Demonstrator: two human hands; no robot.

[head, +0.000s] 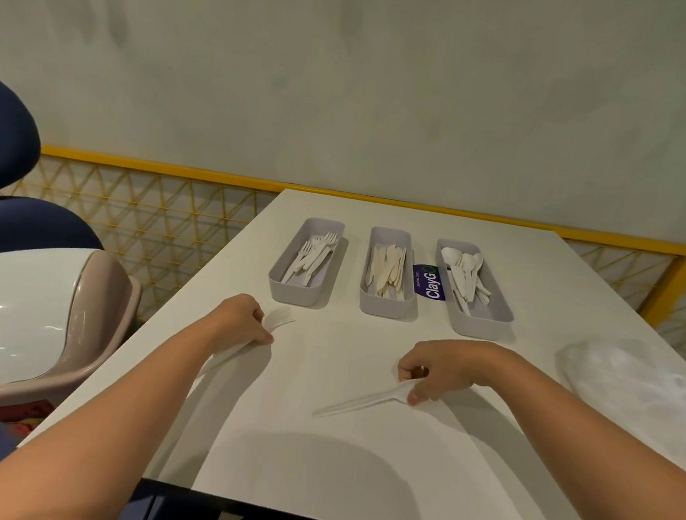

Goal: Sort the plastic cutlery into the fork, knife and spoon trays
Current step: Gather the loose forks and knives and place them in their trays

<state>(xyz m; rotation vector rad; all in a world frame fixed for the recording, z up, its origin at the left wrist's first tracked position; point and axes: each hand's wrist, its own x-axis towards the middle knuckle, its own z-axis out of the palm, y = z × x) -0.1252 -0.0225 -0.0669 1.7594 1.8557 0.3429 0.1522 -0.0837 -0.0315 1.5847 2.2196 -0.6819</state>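
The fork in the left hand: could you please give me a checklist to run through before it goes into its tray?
1. Left hand grips the fork firmly: ok.
2. Piece is really a fork: ok, the tines show, though blurred.
3. Fork tray is the leftmost one and has room: ok.
4. Path from hand to fork tray unobstructed: ok.
5. Right hand pinches the white utensil securely: ok.
6. Which kind that utensil is: cannot tell, its head is hidden under the fingers.
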